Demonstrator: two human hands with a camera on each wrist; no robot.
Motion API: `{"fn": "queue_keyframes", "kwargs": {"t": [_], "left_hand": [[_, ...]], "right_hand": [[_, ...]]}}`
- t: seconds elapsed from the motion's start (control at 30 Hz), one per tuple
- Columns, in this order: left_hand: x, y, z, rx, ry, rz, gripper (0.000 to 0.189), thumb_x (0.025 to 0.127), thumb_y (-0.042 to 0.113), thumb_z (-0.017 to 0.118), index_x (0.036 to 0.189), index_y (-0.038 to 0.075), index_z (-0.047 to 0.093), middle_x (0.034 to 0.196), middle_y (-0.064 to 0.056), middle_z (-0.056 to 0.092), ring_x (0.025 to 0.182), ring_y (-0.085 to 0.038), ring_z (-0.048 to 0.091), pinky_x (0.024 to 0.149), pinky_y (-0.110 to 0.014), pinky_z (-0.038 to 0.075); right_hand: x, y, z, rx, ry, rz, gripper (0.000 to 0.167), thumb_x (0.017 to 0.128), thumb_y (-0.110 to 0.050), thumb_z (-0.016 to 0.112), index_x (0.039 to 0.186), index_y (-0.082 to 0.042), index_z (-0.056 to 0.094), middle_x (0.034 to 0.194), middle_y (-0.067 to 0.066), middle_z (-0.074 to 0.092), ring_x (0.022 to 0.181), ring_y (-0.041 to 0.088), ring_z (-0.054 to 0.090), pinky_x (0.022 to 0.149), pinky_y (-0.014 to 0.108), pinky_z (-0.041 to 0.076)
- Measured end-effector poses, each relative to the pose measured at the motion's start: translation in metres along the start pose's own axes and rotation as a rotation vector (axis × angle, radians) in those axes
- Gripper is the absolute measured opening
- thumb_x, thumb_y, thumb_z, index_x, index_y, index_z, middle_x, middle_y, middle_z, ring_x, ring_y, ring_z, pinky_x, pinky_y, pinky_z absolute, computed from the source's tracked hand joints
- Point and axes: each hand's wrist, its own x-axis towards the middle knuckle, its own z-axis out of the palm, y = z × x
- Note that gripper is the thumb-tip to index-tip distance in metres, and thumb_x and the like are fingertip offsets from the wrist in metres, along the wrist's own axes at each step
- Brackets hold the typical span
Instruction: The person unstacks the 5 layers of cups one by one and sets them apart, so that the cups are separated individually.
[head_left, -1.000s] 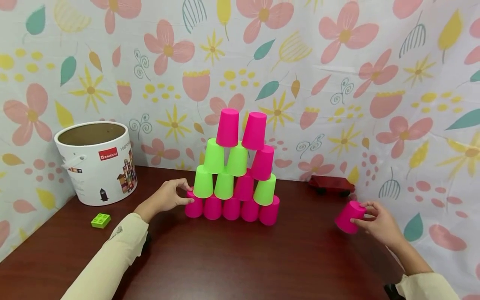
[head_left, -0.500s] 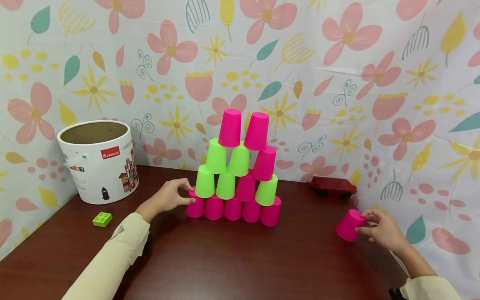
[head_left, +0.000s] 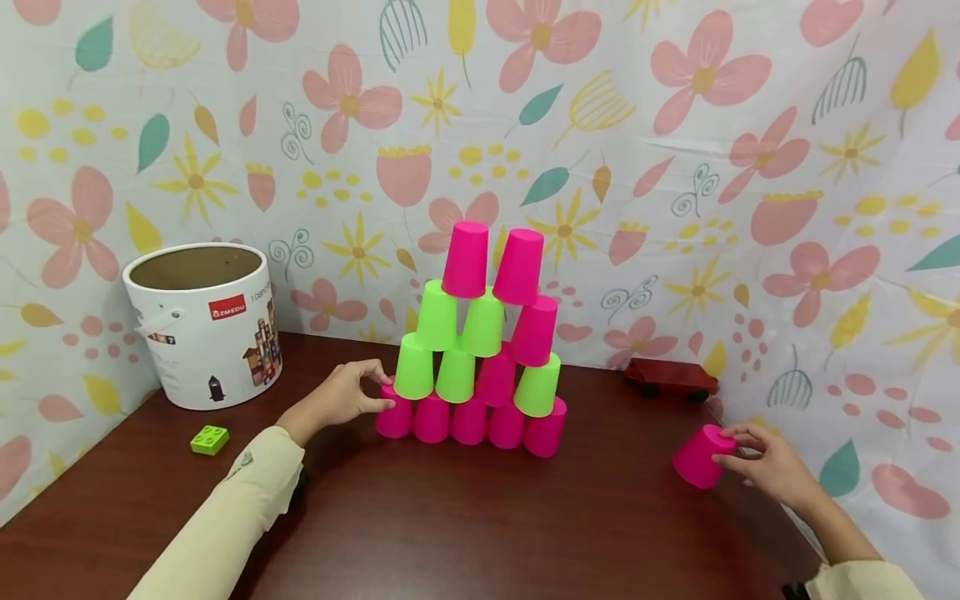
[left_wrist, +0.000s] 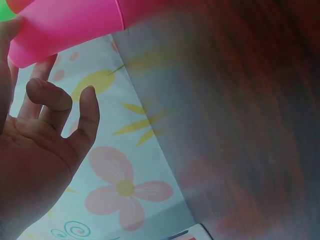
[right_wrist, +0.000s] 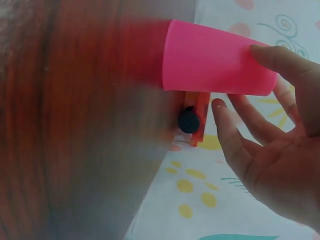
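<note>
A pyramid of upside-down pink and lime-green cups (head_left: 482, 323) stands at mid-table, with two pink cups side by side as its top row. My left hand (head_left: 343, 398) pinches the leftmost pink cup (head_left: 393, 417) of the bottom row between thumb and fingers; the left wrist view shows that cup (left_wrist: 70, 30) at its upper edge. Off to the right, my right hand (head_left: 772, 462) holds a separate upside-down pink cup (head_left: 699, 458) near its base. Seen from the right wrist, the rim of this cup (right_wrist: 215, 60) is at or very close to the tabletop.
A white bucket (head_left: 206, 333) with printed pictures stands at the back left, a green toy brick (head_left: 209, 440) in front of it. By the back wall at right lies a red toy wagon (head_left: 670, 377) with dark wheels. A floral cloth (head_left: 570, 150) hangs behind the table.
My right hand has lowered its pink cup toward the tabletop, and it has stayed low since. The left hand keeps its pinch on the corner cup. The head view has shifted slightly.
</note>
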Motion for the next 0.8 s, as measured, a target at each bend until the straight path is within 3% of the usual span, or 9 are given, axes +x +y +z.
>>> {"fn": "queue_keyframes", "kwargs": {"t": [0.1,0.23,0.33,0.43,0.5,0.53,0.6,0.73,0.8], "left_hand": [[0.001,0.001,0.002,0.0,-0.002,0.006,0.029,0.075,0.017,0.088,0.09,0.015,0.063,0.098,-0.001,0.071,0.106,-0.027,0.062,0.093,-0.053,0.047],[0.001,0.0,0.004,-0.007,0.004,0.013,0.029,0.075,0.018,0.088,0.09,0.015,0.063,0.098,-0.001,0.071,0.104,-0.028,0.063,0.092,-0.053,0.047],[0.0,0.0,0.004,-0.013,0.005,0.012,0.029,0.075,0.018,0.088,0.09,0.015,0.064,0.098,-0.002,0.071,0.104,-0.031,0.063,0.091,-0.054,0.048],[-0.001,-0.001,0.002,-0.018,0.004,0.007,0.029,0.075,0.018,0.088,0.09,0.016,0.064,0.098,-0.002,0.071,0.105,-0.033,0.062,0.091,-0.054,0.047],[-0.002,-0.002,0.001,-0.017,0.002,0.007,0.029,0.074,0.018,0.088,0.089,0.016,0.063,0.098,-0.002,0.071,0.104,-0.032,0.062,0.091,-0.054,0.047],[-0.002,-0.002,0.001,-0.017,0.001,0.009,0.029,0.074,0.018,0.088,0.089,0.016,0.063,0.098,-0.002,0.071,0.104,-0.031,0.062,0.091,-0.055,0.047],[-0.002,-0.002,0.0,-0.018,0.0,0.012,0.029,0.074,0.018,0.088,0.089,0.016,0.063,0.097,-0.002,0.071,0.103,-0.029,0.062,0.091,-0.055,0.047],[-0.001,-0.002,0.001,-0.018,0.001,0.015,0.029,0.075,0.017,0.088,0.089,0.015,0.064,0.097,-0.001,0.071,0.102,-0.028,0.063,0.091,-0.054,0.047],[0.0,-0.002,0.002,-0.022,0.009,0.017,0.029,0.074,0.016,0.089,0.089,0.015,0.064,0.097,-0.002,0.071,0.102,-0.03,0.063,0.09,-0.054,0.048]], "right_hand": [[-0.003,0.001,-0.004,-0.014,-0.009,0.001,0.038,0.085,-0.01,0.078,0.112,0.005,0.056,0.103,0.024,0.067,0.073,0.005,0.063,0.053,0.035,0.053],[-0.003,-0.002,-0.012,-0.054,-0.01,-0.025,0.041,0.084,-0.01,0.078,0.115,0.007,0.056,0.109,0.025,0.063,0.081,0.005,0.063,0.061,0.026,0.053],[-0.003,-0.012,-0.016,-0.086,0.013,-0.036,0.048,0.087,-0.015,0.077,0.121,0.009,0.054,0.117,0.03,0.057,0.095,0.026,0.065,0.067,0.016,0.049],[-0.003,-0.029,-0.017,-0.067,0.045,-0.014,0.053,0.091,-0.023,0.073,0.128,0.008,0.051,0.131,0.034,0.049,0.11,0.053,0.053,0.067,0.013,0.045],[-0.002,-0.041,-0.016,-0.036,0.093,-0.011,0.053,0.092,-0.024,0.071,0.129,0.008,0.05,0.135,0.035,0.045,0.115,0.058,0.046,0.065,0.013,0.044],[-0.002,-0.048,-0.015,-0.026,0.124,-0.008,0.052,0.092,-0.025,0.071,0.129,0.006,0.051,0.136,0.033,0.044,0.115,0.057,0.046,0.065,0.012,0.044],[0.0,-0.062,-0.012,-0.011,0.19,-0.009,0.049,0.092,-0.027,0.071,0.128,0.002,0.054,0.136,0.027,0.046,0.116,0.039,0.053,0.066,0.01,0.044],[0.004,-0.092,0.001,0.083,0.293,-0.028,0.037,0.092,-0.026,0.072,0.121,-0.005,0.061,0.124,-0.003,0.055,0.101,-0.003,0.054,0.069,0.008,0.047],[0.008,-0.108,0.009,0.152,0.319,-0.052,0.031,0.092,-0.023,0.072,0.117,-0.008,0.063,0.115,-0.016,0.056,0.096,-0.012,0.052,0.073,0.007,0.046]]}}
